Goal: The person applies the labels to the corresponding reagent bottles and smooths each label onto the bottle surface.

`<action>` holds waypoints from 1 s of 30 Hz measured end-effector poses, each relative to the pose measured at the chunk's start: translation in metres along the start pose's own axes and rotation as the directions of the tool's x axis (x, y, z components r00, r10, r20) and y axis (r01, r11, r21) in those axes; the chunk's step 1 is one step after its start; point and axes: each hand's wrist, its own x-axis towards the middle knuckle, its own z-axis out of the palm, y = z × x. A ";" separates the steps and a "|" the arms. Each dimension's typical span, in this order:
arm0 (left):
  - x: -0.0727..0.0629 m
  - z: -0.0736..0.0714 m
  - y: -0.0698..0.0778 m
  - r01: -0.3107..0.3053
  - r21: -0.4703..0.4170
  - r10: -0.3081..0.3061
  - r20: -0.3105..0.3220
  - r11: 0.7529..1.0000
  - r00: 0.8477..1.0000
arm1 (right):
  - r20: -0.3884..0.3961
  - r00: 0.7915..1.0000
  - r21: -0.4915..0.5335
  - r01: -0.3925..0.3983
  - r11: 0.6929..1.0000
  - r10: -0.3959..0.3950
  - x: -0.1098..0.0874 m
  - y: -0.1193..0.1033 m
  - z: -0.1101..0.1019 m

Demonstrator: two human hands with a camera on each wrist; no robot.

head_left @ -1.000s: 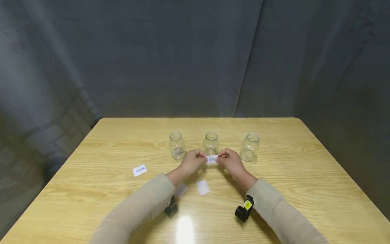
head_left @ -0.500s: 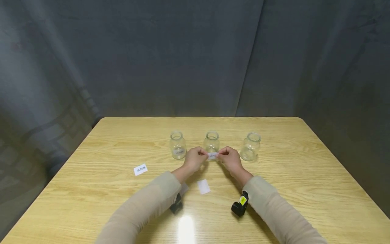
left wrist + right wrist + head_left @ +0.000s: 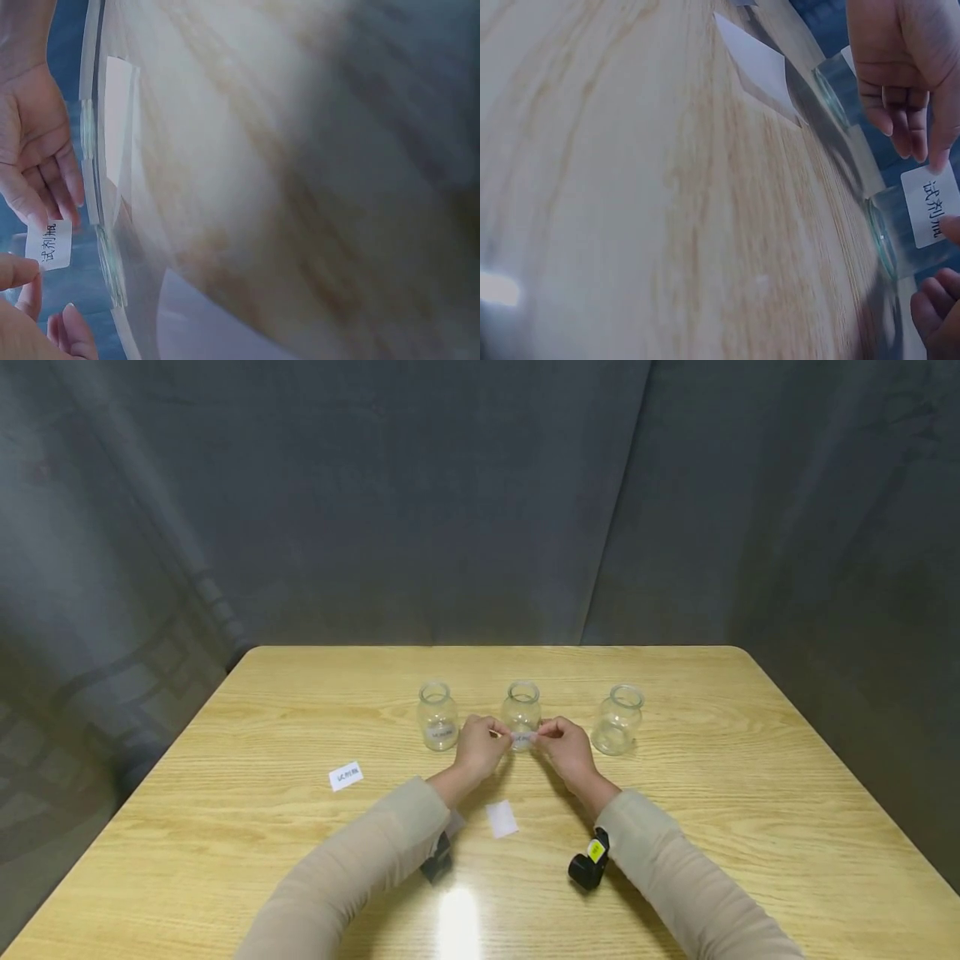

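Observation:
Three clear glass jars stand in a row. At the middle jar [image 3: 522, 708], a white label [image 3: 522, 741] with dark writing lies against the lower front. My left hand [image 3: 478, 750] pinches the label's left end, and my right hand [image 3: 572, 755] pinches the right end. In the left wrist view, the label [image 3: 52, 246] sits between both hands. From the right wrist, the label [image 3: 928, 201] shows flat before the glass; whether it sticks cannot be told. The left jar [image 3: 437, 714] bears a similar label. No label shows on the right jar [image 3: 617, 720].
Another written label [image 3: 346, 776] lies on the table [image 3: 720, 827] at left. A blank paper piece [image 3: 502, 819] lies in front of my hands, and a second [image 3: 455, 822] is partly hidden by my left wrist. A grey curtain [image 3: 450, 502] hangs behind.
Both hands have moved slightly forward with the label, bringing it from in front of the middle jar up against its lower front. The jars and loose papers stay put.

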 end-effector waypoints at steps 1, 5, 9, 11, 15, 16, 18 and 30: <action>0.000 0.000 0.000 -0.002 0.007 0.002 -0.005 1.000 1.000 | 0.005 1.000 0.007 0.007 1.000 -0.007 0.000 0.000 0.000; 0.000 0.001 0.001 -0.005 0.016 0.005 -0.010 1.000 1.000 | 0.011 1.000 -0.010 0.026 1.000 -0.026 0.001 0.000 0.000; 0.000 0.001 0.001 -0.008 0.010 0.008 -0.015 1.000 1.000 | 0.003 0.999 -0.028 0.043 0.999 -0.043 0.002 0.001 0.000; 0.001 0.001 0.001 -0.004 0.004 0.004 -0.016 1.000 1.000 | -0.003 0.999 -0.035 0.044 0.998 -0.044 0.002 0.001 0.000; 0.002 -0.001 0.000 0.022 -0.022 -0.022 0.001 1.000 1.000 | -0.001 0.999 -0.048 0.037 0.998 -0.037 0.003 0.001 0.001; 0.003 -0.001 0.000 0.034 -0.031 -0.034 0.007 0.999 0.999 | 0.004 0.999 -0.052 0.035 0.998 -0.035 0.003 0.001 0.000; 0.003 -0.002 0.000 0.053 -0.056 -0.052 0.022 0.997 0.998 | 0.012 0.999 -0.064 0.037 0.997 -0.037 0.004 0.001 0.000; 0.005 -0.002 0.000 0.034 -0.060 -0.032 0.031 0.998 0.999 | 0.089 0.994 -0.138 0.077 0.987 -0.065 0.010 0.002 -0.006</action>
